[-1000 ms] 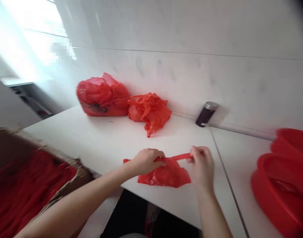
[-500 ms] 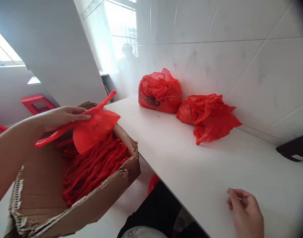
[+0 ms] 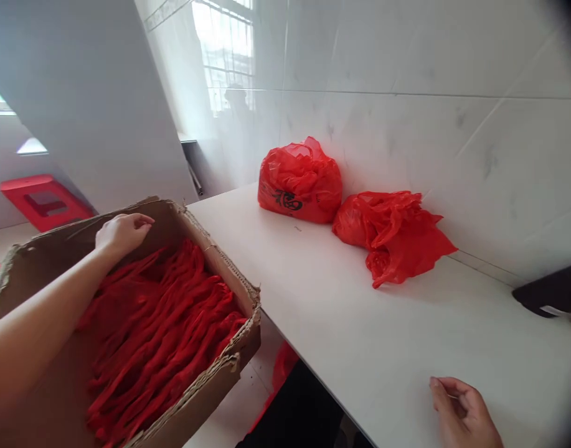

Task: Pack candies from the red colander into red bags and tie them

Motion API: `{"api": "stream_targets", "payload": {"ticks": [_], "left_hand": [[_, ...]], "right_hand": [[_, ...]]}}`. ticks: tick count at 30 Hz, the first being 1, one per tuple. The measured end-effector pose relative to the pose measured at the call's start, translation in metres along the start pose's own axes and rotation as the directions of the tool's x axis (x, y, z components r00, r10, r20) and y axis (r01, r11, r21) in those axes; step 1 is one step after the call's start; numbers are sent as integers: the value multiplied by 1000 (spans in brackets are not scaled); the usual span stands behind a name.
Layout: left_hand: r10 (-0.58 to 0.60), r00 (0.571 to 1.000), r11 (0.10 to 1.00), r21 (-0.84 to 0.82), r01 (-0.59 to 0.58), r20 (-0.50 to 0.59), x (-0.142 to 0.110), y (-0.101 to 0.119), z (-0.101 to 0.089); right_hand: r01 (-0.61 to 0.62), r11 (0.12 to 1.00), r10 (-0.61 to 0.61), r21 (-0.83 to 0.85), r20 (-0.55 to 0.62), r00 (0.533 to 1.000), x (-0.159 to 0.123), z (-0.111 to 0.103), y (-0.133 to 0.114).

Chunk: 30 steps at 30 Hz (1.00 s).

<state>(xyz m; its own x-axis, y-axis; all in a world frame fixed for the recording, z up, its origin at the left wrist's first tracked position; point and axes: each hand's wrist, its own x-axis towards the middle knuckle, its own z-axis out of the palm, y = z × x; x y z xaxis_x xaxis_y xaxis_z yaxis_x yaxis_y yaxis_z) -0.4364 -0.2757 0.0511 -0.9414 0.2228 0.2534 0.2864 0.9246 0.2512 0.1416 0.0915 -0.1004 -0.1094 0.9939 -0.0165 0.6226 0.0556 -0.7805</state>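
Folded red plastic bags (image 3: pixel 168 323) inside open cardboard carton (image 3: pixel 209 397). Left hand (image 3: pixel 122 235) above them, empty, fingertips slightly apart. Right hand (image 3: pixel 467 410) at white tabletop (image 3: pixel 341 323); cannot tell whether fingertips meet. Stuffed red carrier bag (image 3: pixel 299 180): black print, illegible. Dark bottle (image 3: pixel 553 289): white label, unreadable.

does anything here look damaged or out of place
The open brown rectangular cardboard box beside the white flat table looks damaged: its rim is torn and ragged rather than cleanly cut, notably near the corner by the tabletop.

Bright daylight from the left, window reflection (image 3: pixel 229 46) glaring in glossy wall (image 3: pixel 383 56), dark upper-right corner, edges stretched
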Motion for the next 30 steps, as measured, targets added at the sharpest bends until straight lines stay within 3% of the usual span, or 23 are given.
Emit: {"api": "stream_targets", "payload": {"ticks": [3, 5, 7, 9, 12, 15, 18, 19, 20, 22, 24, 25, 26, 28, 30], "left_hand": [[245, 967, 961, -113, -252, -71, 1, 74, 3], [411, 906, 883, -200, -424, -107, -11, 135, 9], [576, 805, 742, -322, -588, -142, -30, 198, 18], [713, 676, 562, -426, -709, -186, -56, 262, 30], [821, 506, 371, -428, -824, -263, -100, 354, 51], [858, 397, 275, -362, -891, -327, -145, 430, 71], [880, 290, 178, -304, -936, -376, -172, 483, 83], [873, 278, 168, -288, -943, -401, -174, 495, 84], [853, 296, 189, -274, -943, -430, -172, 505, 85], [780, 409, 313, -270, -910, -474, -158, 520, 86], [715, 545, 468, -279, -838, -438, -138, 529, 86], [711, 591, 526, -269, -807, -381, -129, 532, 87], [730, 606, 556, -241, -796, -315, -123, 532, 87], [795, 561, 544, -139, -828, -230, -123, 529, 88], [867, 437, 440, -43, -897, -240, -142, 520, 88]], "right_hand": [[51, 999, -51, 1, -31, 998, -2, 5, 1], [92, 995, -91, 35, -36, 995, -6, 9, -3], [132, 989, -130, 64, -39, 991, -10, 11, -8], [158, 984, -155, 83, -40, 987, -13, 13, -13], [183, 975, -179, 126, -35, 983, -17, 13, -18], [183, 970, -181, 163, -27, 983, -20, 13, -19], [152, 970, -163, 187, 45, 986, -14, 7, -22], [145, 967, -167, 207, 89, 982, -9, 4, -24], [140, 963, -175, 230, 138, 975, -2, 0, -27], [132, 955, -191, 266, 212, 958, 18, -9, -37], [115, 950, -188, 289, 242, 952, 43, -15, -51], [105, 947, -183, 303, 240, 953, 57, -17, -59], [100, 941, -181, 322, 231, 956, 71, -17, -67], [94, 925, -177, 367, 199, 964, 100, -13, -81], [111, 901, -185, 420, 139, 973, 127, -6, -92]]}}
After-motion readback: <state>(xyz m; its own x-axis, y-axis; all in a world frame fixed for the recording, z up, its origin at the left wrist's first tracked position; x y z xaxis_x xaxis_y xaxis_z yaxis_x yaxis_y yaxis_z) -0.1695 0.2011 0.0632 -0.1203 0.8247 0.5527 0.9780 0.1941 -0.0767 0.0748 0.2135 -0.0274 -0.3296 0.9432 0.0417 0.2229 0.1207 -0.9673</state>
